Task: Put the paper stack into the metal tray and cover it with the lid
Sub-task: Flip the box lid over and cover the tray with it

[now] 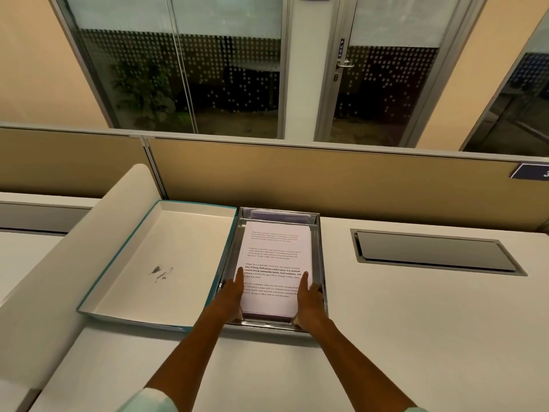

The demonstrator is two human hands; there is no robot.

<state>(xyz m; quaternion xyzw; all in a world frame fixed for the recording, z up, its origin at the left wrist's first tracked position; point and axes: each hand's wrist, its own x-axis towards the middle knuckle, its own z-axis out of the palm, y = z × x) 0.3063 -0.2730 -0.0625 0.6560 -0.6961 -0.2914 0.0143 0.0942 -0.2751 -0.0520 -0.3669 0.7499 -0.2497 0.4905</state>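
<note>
A white paper stack [274,257] with printed text lies inside the shiny metal tray [322,263] in the middle of the desk. My left hand [233,295] grips the stack's near left edge, thumb on top of the sheet. My right hand [307,304] grips the near right edge the same way. Left of the tray, touching it, the lid [154,263] lies upside down: a shallow box with teal outer walls and a white inside bearing a small dark mark.
A recessed grey cable hatch [436,252] is set into the desk right of the tray. A tan partition [326,176] runs along the desk's far edge. A curved white divider [74,248] rises at the left. Glass windows and a door stand behind.
</note>
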